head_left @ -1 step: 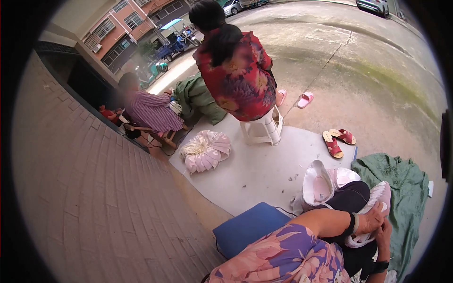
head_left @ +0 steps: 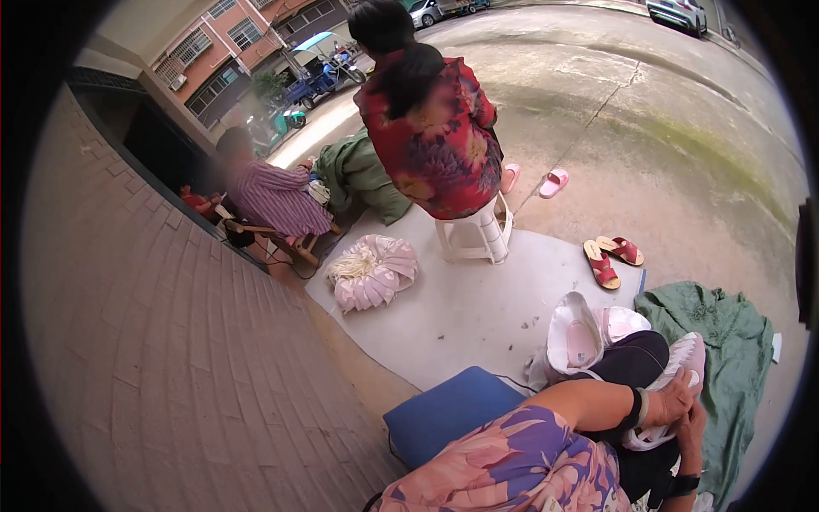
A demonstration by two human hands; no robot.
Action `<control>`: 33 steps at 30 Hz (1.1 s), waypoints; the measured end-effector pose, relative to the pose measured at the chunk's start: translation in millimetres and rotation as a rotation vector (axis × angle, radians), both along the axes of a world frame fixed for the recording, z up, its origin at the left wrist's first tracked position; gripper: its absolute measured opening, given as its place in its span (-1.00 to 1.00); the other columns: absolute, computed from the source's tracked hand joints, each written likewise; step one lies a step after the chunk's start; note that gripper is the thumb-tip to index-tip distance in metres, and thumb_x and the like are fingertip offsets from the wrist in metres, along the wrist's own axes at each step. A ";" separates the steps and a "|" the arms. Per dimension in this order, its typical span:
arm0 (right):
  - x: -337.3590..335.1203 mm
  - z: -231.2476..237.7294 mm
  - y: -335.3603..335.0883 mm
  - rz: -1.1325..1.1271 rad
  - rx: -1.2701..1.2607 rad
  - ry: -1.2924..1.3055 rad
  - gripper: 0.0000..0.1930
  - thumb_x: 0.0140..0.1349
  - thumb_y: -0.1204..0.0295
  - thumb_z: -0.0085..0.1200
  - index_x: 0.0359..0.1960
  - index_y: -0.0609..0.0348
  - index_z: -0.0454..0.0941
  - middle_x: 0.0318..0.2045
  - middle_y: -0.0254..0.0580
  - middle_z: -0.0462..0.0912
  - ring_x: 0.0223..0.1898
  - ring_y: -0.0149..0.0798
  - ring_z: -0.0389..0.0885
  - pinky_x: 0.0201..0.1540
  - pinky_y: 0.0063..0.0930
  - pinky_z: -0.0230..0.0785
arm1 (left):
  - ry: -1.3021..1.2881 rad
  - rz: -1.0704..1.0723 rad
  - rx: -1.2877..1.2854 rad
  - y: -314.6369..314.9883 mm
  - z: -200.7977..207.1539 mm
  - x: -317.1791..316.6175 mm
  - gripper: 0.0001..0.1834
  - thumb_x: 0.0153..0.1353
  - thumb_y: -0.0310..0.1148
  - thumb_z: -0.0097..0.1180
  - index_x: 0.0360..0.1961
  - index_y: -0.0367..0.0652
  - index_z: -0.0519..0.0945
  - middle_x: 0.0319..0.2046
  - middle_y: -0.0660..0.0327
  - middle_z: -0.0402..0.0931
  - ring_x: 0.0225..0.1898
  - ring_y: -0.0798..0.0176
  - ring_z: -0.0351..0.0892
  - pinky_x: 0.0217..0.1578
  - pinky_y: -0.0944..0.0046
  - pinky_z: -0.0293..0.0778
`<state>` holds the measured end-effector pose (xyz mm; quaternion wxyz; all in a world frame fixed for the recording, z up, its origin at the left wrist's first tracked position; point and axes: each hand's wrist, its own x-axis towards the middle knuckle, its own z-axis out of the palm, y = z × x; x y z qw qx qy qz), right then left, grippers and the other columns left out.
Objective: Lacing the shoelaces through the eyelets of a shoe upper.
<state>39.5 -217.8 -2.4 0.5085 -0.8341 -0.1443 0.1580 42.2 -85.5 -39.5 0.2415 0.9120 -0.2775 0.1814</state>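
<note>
At the lower right, a pink and white shoe (head_left: 688, 352) rests over my dark-clad leg. My left hand (head_left: 669, 401) is bent closed at the near end of the shoe, a dark band round its wrist. Pressed up close beside it, my right hand (head_left: 692, 427) is closed on the same end, its fingertips partly hidden. White strap-like material (head_left: 647, 439) loops out below the two hands. Left of my knee stands an open white bag-like thing (head_left: 563, 341) with pink inside.
Green cloth (head_left: 721, 341) lies heaped at my right. A blue box-like thing (head_left: 452, 414) is by my left arm. Red sandals (head_left: 603, 266), a pink bundle of pale cords (head_left: 373, 269) and a person on a white stool (head_left: 472, 237) are farther off. Another person (head_left: 273, 200) sits by the brick wall (head_left: 171, 341).
</note>
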 end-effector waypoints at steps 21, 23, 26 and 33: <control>-20.8 -43.4 -8.0 -0.115 -0.417 -0.433 -0.43 -0.05 0.50 -0.27 0.10 0.34 0.33 -0.14 0.14 0.49 -0.08 0.09 0.45 0.06 -0.24 0.23 | 0.137 0.970 0.420 397.4 14.0 -89.8 -0.89 -0.12 -0.50 -0.03 -0.51 -0.21 0.52 -0.30 0.05 0.38 -0.23 0.02 0.37 -0.18 -0.08 0.19; -18.7 -47.3 -6.9 -0.117 -0.447 -0.464 -0.41 -0.05 0.50 -0.26 0.14 0.33 0.31 -0.14 0.13 0.49 -0.09 0.07 0.46 0.05 -0.25 0.23 | 0.312 0.937 0.418 390.6 1.2 -99.0 -0.86 -0.09 -0.52 -0.06 -0.48 -0.21 0.55 -0.29 0.06 0.39 -0.20 0.03 0.37 -0.17 -0.03 0.17; -16.8 -44.2 3.1 -0.191 -0.350 -0.322 -0.35 -0.05 0.50 -0.23 0.22 0.30 0.21 -0.16 0.12 0.49 -0.13 0.07 0.46 0.02 -0.24 0.23 | 0.402 0.837 0.382 343.9 1.0 -81.0 -0.84 -0.09 -0.49 -0.05 -0.49 -0.18 0.58 -0.29 0.09 0.41 -0.16 0.04 0.34 -0.15 -0.02 0.14; -19.5 -39.4 -4.6 -0.275 -0.173 -0.136 -0.29 0.00 0.49 -0.09 0.29 0.28 0.09 -0.11 -0.03 0.46 -0.40 -0.33 0.38 -0.29 -0.49 0.29 | -0.038 0.286 -0.004 178.9 36.6 -12.3 -0.80 -0.07 -0.23 0.17 -0.50 -0.11 0.51 -0.35 0.16 0.37 -0.18 0.08 0.32 -0.07 -0.01 0.15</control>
